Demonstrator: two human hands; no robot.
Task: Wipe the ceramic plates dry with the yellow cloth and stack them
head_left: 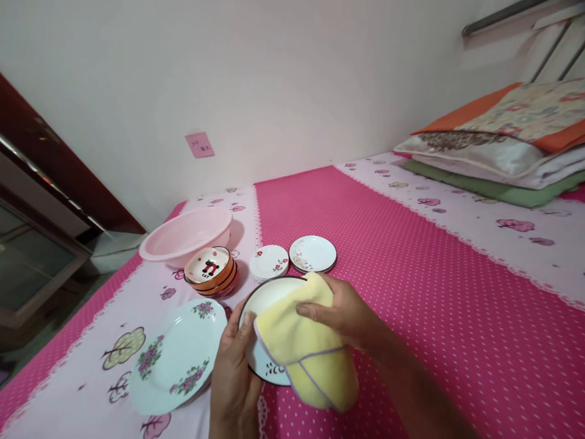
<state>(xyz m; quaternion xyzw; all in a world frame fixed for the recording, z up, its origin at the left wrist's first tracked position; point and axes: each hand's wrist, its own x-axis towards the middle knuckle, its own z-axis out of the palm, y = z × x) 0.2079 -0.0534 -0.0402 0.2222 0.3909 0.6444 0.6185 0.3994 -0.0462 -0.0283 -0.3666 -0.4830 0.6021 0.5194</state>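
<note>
My left hand [234, 375] grips the near rim of a white plate with a dark edge [267, 299], held tilted above the pink bedsheet. A yellow cloth [301, 341] is pressed against the plate's face by my right hand [340, 312], whose fingers are closed over the cloth. The cloth hangs down below the plate and hides much of it.
A large floral plate [176, 356] lies left of my hands. Behind are stacked orange bowls [211, 272], a pink basin [185, 235], a small saucer [269, 262] and a white plate [313, 253]. Folded bedding [503, 146] sits far right. The bed edge runs along the left.
</note>
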